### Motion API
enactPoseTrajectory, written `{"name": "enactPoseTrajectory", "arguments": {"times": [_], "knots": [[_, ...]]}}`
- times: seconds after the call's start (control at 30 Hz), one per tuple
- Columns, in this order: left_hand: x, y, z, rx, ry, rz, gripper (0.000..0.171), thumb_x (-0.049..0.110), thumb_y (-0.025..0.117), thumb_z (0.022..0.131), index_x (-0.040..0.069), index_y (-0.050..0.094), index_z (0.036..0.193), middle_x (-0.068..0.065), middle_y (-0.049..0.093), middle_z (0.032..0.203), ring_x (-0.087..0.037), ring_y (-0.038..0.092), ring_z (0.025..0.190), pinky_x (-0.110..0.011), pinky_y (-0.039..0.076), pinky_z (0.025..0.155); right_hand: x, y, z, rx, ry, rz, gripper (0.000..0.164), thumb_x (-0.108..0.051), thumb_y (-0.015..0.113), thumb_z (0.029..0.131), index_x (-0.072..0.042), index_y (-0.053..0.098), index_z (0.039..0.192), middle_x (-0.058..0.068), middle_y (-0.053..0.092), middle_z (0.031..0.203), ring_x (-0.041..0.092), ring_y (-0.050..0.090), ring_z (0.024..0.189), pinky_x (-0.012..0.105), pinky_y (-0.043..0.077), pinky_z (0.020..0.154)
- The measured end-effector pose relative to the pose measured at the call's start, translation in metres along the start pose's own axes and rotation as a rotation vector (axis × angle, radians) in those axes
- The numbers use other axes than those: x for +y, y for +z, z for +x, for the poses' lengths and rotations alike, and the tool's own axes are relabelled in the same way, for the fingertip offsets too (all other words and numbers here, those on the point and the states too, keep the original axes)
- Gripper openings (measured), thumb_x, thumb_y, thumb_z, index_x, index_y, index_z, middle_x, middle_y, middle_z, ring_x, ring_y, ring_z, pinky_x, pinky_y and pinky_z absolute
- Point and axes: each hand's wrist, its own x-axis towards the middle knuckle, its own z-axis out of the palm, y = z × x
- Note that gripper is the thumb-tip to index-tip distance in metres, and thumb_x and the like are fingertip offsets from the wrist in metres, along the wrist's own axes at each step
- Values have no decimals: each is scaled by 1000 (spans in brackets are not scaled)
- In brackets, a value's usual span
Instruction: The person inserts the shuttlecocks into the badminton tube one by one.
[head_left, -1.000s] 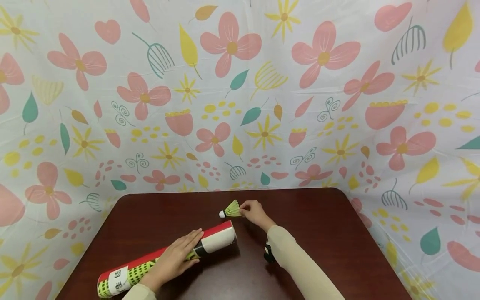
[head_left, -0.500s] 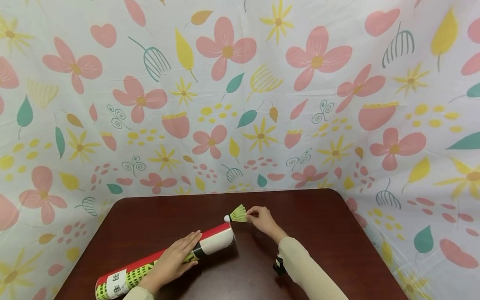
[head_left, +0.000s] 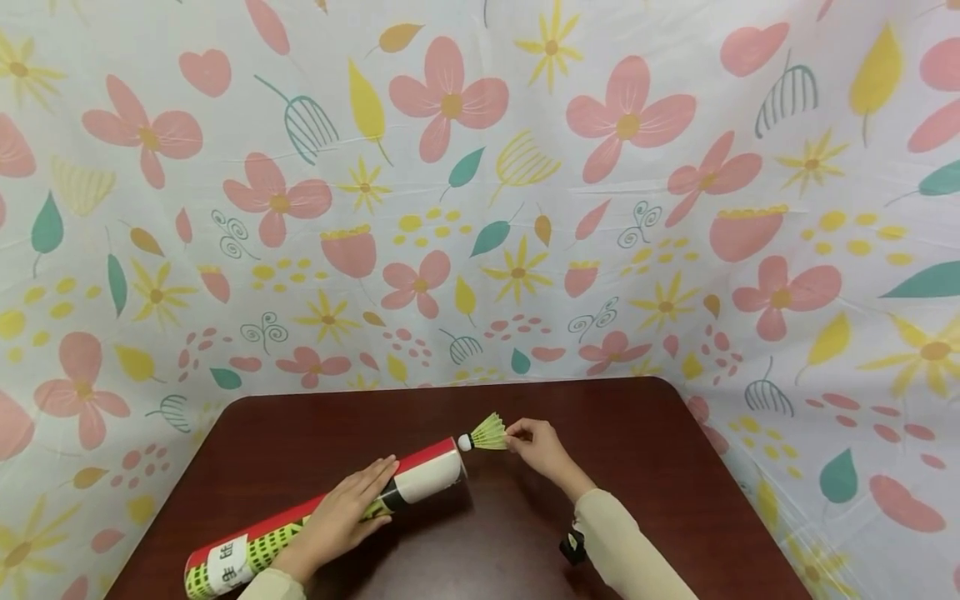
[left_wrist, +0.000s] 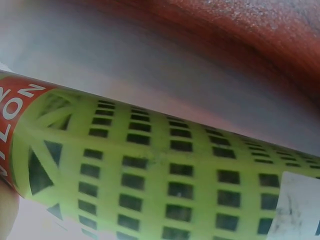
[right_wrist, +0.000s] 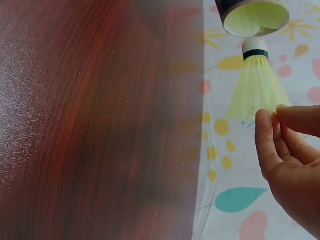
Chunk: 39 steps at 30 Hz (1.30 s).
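My left hand [head_left: 339, 515] grips the middle of a shuttlecock tube [head_left: 429, 478], fingers over its top and thumb on the near side. The tube slants across the table, red, white, black and yellow-green, its right end pointing up and away. Between thumb and fingertips, my right hand [head_left: 546, 452] pinches the skirt edge of a yellow shuttlecock [head_left: 491, 433] with a white cork and black band. That cork points left, close at the tube's right end. In the right wrist view the tube's open mouth [right_wrist: 257, 21] shows right beyond the cork. Yellow-green printing on the tube [left_wrist: 155, 175] fills the left wrist view.
The dark red-brown table [head_left: 600, 417] has rounded far corners. Behind it and along the sides hangs a white cloth [head_left: 480, 208] printed with flowers and leaves. A small black device [head_left: 573, 546] sits at my right wrist.
The right hand has moved a little right and nearer with the shuttlecock, whose cork now lines up with the tube's end. My left hand keeps its hold; the head view has shifted slightly.
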Motion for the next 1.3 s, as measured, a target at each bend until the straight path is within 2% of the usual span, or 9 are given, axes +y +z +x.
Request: {"name": "enactPoseTrajectory", "arguments": {"times": [0.1,0.43,0.8,0.87,1.1,1.3], "knots": [[-1,0,1,0,2,-4,89,25,84,74,2,38,147,-8,38,151,-26,47,130,-45,47,96,-2,-1,-4,-8,-11,7,4,-5,65,90,-3,69,91,4,66,81,15,63,73,25,50,60],[4,-2,4,6,13,-9,89,25,84,73,1,39,146,-9,39,150,-28,48,129,-45,47,96,-14,5,-14,-57,-95,53,6,-3,66,90,2,68,90,11,68,82,28,66,75,23,51,60],[8,-1,7,-6,11,-23,88,25,84,74,1,40,146,-9,39,151,-27,47,130,-46,47,96,-22,19,-19,-135,-121,84,5,1,64,89,4,68,90,13,68,82,33,69,76,24,55,61],[8,-1,7,-4,11,-20,88,25,84,74,1,39,146,-8,39,151,-27,47,130,-46,47,96,-22,21,-19,-137,-125,90,5,2,65,89,5,69,90,13,69,82,33,69,76,22,54,60],[9,-3,8,1,18,-10,89,24,84,74,2,38,147,-9,38,151,-28,48,130,-45,47,96,-24,26,-18,-117,-124,71,5,-2,68,88,3,70,88,10,70,82,18,69,73,21,54,60],[11,-2,9,0,20,-19,89,23,84,74,2,38,147,-8,38,151,-27,47,130,-45,45,96,-25,30,-18,-97,-132,78,6,-2,70,86,3,70,86,12,70,81,20,68,72,21,53,59]]}}
